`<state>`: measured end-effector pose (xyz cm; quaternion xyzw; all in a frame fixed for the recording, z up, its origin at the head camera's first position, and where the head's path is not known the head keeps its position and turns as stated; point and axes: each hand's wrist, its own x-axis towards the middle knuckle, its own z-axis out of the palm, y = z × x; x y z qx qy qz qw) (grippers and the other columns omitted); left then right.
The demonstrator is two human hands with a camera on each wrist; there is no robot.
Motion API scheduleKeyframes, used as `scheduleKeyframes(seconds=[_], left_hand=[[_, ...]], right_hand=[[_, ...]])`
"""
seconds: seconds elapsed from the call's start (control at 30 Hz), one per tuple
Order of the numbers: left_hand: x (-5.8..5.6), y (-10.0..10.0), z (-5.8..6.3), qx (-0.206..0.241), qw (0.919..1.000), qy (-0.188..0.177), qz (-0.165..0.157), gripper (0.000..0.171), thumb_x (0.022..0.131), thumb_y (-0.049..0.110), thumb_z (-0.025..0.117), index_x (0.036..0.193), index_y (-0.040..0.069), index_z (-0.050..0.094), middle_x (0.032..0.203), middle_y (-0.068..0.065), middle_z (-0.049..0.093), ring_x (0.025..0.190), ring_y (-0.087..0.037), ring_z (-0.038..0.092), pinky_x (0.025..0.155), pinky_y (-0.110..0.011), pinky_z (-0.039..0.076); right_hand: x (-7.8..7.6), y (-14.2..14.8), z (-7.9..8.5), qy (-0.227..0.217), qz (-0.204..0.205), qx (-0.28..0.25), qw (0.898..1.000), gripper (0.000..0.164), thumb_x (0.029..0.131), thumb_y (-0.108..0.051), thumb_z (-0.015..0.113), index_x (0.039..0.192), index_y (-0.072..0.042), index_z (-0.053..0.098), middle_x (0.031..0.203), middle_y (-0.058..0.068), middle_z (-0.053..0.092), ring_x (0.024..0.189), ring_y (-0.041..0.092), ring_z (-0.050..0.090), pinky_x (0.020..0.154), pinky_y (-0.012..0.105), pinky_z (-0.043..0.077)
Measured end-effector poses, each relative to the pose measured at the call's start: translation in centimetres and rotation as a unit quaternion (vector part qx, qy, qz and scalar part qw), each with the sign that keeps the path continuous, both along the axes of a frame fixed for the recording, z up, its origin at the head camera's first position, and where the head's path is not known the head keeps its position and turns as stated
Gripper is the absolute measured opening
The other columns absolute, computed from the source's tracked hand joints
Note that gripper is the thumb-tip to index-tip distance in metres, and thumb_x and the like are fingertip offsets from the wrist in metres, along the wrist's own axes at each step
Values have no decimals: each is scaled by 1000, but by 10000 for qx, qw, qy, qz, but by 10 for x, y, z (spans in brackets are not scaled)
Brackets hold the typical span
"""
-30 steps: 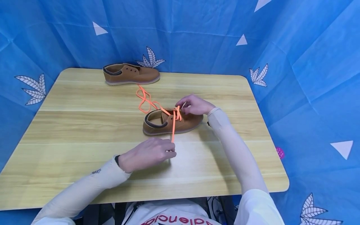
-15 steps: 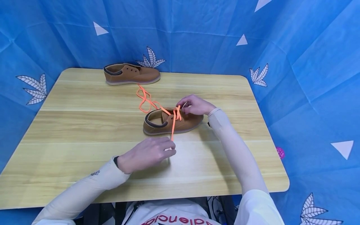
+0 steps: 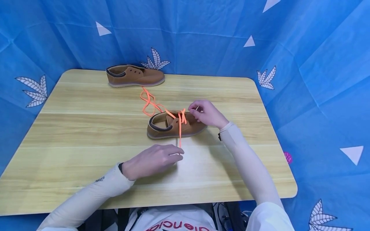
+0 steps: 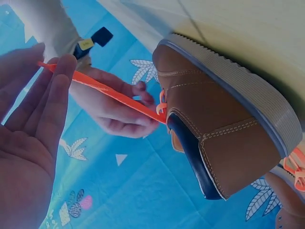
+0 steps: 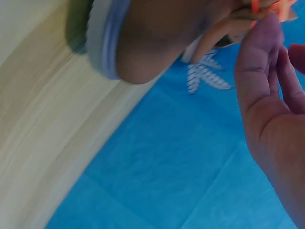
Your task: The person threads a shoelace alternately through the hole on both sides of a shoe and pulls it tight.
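A brown shoe (image 3: 162, 132) stands in the middle of the table, toe to the right, with an orange shoelace (image 3: 180, 131) through its eyelets. My left hand (image 3: 156, 160), near side of the shoe, pinches one strand and draws it taut, as the left wrist view shows along the lace (image 4: 109, 93). Over the toe is my right hand (image 3: 209, 113), fingers loosely bent, just right of the lace loops; I see nothing held in it. In the right wrist view its fingertips (image 5: 267, 31) appear close to the laces, and whether they touch the shoe is unclear.
A second brown shoe (image 3: 150, 77), its visible eyelets unlaced, stands at the table's back edge. A loose tangle of orange lace (image 3: 148, 102) lies between the two shoes. Blue patterned cloth (image 3: 202, 41) hangs behind and beside the wooden table (image 3: 72, 134).
My right hand has shifted right, away from the lace loops. My left hand, still pinching the strand, has moved slightly right and nearer me. Both shoes stay in place.
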<state>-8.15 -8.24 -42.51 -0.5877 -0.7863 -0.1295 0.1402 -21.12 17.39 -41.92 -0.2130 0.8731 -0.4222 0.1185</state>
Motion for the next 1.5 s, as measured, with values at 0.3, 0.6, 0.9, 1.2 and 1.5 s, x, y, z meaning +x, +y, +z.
scheduleKeyframes(seconds=[0.3,0.6,0.9,1.2,1.5], left_hand=[[3,4,-10,246,9993,-280,-14,19,92,20,68,108,9,72,112,-3,71,106,-14,68,88,-28,57],[6,6,-13,42,9978,-669,9,16,95,22,64,106,13,70,115,-3,69,104,-13,67,87,-27,57],[8,5,-19,-355,9948,-957,11,17,96,25,61,103,14,72,126,-6,66,115,-16,65,93,-30,55],[5,3,-13,-634,9898,-1277,-77,20,96,28,61,108,16,72,128,-3,66,117,-15,64,94,-31,55],[-80,-26,18,977,9614,-2445,804,15,96,24,64,108,22,71,109,3,70,96,-6,64,83,-29,55]], right_hand=[[39,-13,-6,-1132,897,-4,9895,22,99,-19,57,107,-1,68,90,27,67,68,40,62,61,51,57],[53,-20,-18,-2138,1107,-531,9691,25,98,-20,60,106,2,68,96,30,68,63,33,62,51,37,54],[58,-22,-25,-2500,1116,-801,9584,20,95,-18,64,103,1,66,88,32,65,64,34,59,52,31,51],[63,-23,-31,-2662,997,-853,9550,15,94,-18,65,95,-4,66,75,24,63,57,20,56,50,25,49],[59,-23,-45,-2494,1048,-647,9605,19,96,-22,64,94,-3,68,91,26,71,58,20,57,49,30,46]])
